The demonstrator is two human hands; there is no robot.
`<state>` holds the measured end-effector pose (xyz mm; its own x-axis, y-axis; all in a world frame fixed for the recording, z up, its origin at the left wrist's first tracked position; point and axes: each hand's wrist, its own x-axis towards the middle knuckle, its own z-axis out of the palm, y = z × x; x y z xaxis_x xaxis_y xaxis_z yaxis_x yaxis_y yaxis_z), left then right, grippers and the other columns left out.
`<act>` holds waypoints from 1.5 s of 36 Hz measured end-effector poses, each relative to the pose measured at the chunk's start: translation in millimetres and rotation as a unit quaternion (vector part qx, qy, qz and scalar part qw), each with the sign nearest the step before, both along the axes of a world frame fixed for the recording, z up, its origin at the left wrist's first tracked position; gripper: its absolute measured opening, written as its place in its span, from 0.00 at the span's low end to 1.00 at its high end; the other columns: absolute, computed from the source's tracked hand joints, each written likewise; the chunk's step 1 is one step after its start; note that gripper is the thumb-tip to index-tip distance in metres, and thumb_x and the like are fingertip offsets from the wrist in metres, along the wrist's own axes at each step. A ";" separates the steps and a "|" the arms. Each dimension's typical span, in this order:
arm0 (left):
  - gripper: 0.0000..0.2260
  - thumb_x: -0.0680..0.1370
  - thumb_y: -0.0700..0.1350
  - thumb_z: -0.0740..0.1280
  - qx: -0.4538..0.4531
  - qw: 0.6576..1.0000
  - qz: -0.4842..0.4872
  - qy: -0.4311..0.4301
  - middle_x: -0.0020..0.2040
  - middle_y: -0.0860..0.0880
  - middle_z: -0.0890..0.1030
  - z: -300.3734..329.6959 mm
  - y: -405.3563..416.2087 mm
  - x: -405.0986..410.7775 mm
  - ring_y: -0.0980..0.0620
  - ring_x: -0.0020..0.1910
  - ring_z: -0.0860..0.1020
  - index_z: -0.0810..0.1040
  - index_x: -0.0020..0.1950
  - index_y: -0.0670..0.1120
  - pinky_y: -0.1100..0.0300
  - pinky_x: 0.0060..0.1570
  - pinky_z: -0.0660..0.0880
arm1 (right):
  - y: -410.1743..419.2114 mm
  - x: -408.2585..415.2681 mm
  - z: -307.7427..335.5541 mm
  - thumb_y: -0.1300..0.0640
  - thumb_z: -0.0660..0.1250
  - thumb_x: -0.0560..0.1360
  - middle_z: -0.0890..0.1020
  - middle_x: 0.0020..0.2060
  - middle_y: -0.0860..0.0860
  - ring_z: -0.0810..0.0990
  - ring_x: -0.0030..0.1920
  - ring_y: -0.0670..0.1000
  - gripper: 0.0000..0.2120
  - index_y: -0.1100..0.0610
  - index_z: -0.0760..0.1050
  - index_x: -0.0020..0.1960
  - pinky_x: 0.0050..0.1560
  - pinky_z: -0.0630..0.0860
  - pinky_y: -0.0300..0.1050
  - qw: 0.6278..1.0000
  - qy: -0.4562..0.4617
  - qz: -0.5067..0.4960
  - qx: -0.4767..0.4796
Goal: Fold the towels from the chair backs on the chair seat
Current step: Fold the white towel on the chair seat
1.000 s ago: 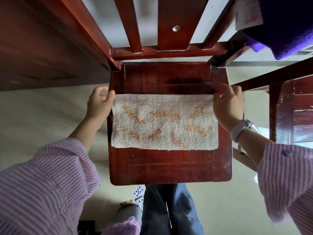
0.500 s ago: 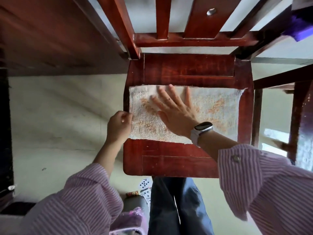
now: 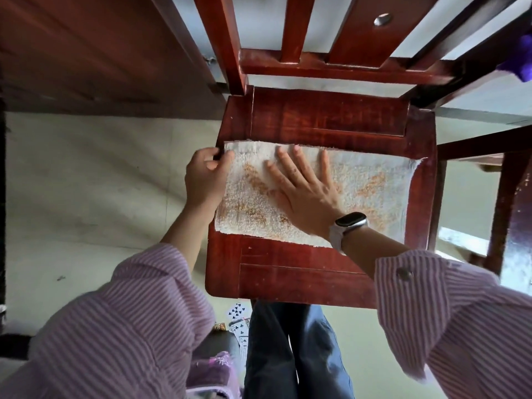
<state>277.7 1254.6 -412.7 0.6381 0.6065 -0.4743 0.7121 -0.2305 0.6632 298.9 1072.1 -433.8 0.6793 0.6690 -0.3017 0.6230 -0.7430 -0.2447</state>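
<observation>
A white towel [image 3: 371, 185] with orange marks lies folded into a wide strip on the red wooden chair seat [image 3: 302, 275]. My left hand [image 3: 205, 178] pinches the towel's far left corner, thumb on top. My right hand [image 3: 305, 191], with a watch on its wrist, lies flat on the left half of the towel with its fingers spread and straight. A purple towel [image 3: 519, 60] shows at the upper right edge, hanging on another chair.
The chair's slatted back [image 3: 293, 27] rises beyond the seat. A dark wooden table [image 3: 86, 53] fills the upper left. A second chair [image 3: 509, 203] stands to the right. Playing cards [image 3: 237, 321] and a purple slipper [image 3: 214, 370] lie on the floor by my legs.
My right hand left the towel's right end and now presses flat on its left half. My left hand slid up the left edge to the far corner.
</observation>
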 end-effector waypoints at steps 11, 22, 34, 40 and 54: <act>0.14 0.77 0.42 0.58 0.289 0.932 -0.196 -0.099 0.58 0.43 0.76 4.3 -18.3 -14.5 0.44 0.59 0.72 0.74 0.60 0.41 0.57 0.56 0.66 | -25.8 -3.6 19.7 0.54 0.50 0.78 0.59 0.73 0.58 0.53 0.74 0.57 0.25 0.56 0.55 0.74 0.72 0.44 0.63 0.992 -0.014 -0.098 0.073; 0.26 0.78 0.61 0.47 0.305 0.828 -0.469 0.043 0.76 0.45 0.51 -28.8 -50.1 -65.9 0.42 0.75 0.46 0.53 0.75 0.54 0.33 0.68 0.45 | -70.5 -12.6 5.5 0.45 0.46 0.79 0.52 0.75 0.51 0.47 0.74 0.57 0.24 0.43 0.50 0.74 0.67 0.44 0.74 0.997 -0.012 -0.066 -0.033; 0.27 0.78 0.61 0.45 0.309 0.837 -0.448 0.060 0.77 0.45 0.49 -24.3 -52.5 -63.8 0.44 0.75 0.44 0.51 0.75 0.54 0.35 0.68 0.39 | -101.8 -4.7 19.1 0.51 0.46 0.78 0.54 0.74 0.54 0.49 0.75 0.55 0.25 0.55 0.52 0.74 0.71 0.43 0.66 0.985 0.022 -0.160 0.053; 0.25 0.78 0.57 0.48 0.304 0.823 -0.481 0.004 0.76 0.46 0.50 -9.5 -83.9 -55.0 0.43 0.75 0.46 0.49 0.75 0.55 0.36 0.69 0.40 | -126.4 -24.2 18.6 0.46 0.43 0.79 0.48 0.74 0.52 0.46 0.75 0.55 0.26 0.52 0.48 0.75 0.71 0.43 0.66 0.982 0.013 -0.187 -0.016; 0.26 0.77 0.62 0.42 0.311 0.793 -0.522 0.051 0.77 0.49 0.44 -31.7 -95.3 -52.7 0.44 0.75 0.42 0.46 0.74 0.58 0.33 0.68 0.43 | -134.4 -23.6 13.1 0.50 0.54 0.75 0.73 0.60 0.60 0.70 0.61 0.59 0.22 0.62 0.69 0.63 0.62 0.69 0.56 0.879 0.008 -0.455 0.139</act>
